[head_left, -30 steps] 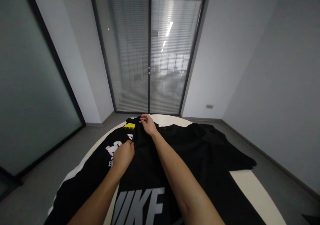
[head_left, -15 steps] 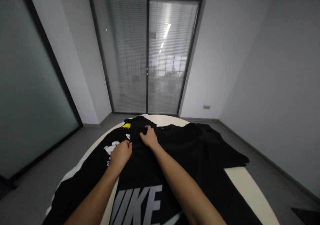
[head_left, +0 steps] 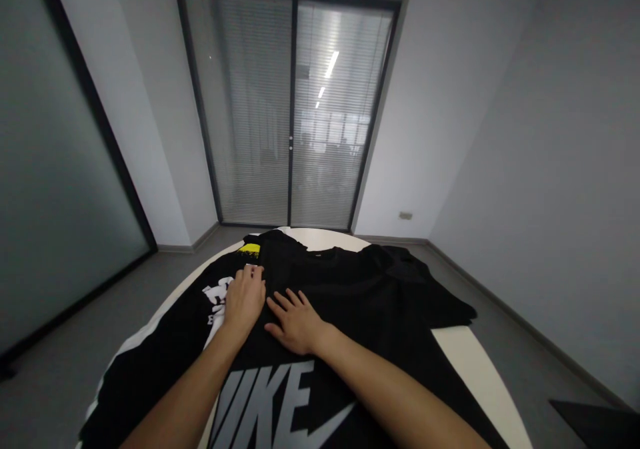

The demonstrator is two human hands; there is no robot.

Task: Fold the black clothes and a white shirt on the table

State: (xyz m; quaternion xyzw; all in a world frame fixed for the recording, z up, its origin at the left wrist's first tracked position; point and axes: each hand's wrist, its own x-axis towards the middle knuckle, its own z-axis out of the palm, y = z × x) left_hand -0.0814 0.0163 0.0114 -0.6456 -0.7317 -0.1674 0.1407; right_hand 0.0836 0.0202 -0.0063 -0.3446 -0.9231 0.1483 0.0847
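A black T-shirt (head_left: 350, 296) with grey NIKE lettering lies spread over the table, its left side folded inward. My left hand (head_left: 245, 302) is at that folded left edge, fingers bent together on the cloth near the shoulder; the fingertips are partly hidden. Flat on the shirt's chest, above the lettering, rests my right hand (head_left: 296, 324) with its fingers spread and nothing held. Beside and partly under the T-shirt on the left is another black garment (head_left: 165, 349) with white print, a yellow patch and a white stripe along its outer edge.
The pale rounded table (head_left: 480, 362) shows at the right and far edges. Beyond it stand glass doors (head_left: 290, 116) with blinds. A dark flat object (head_left: 590, 422) is at the lower right, near the wall.
My right hand has come down and nearer from the upper chest and now lies flat with fingers spread. My left hand has shifted slightly along the shirt's left edge. The view has moved a little.
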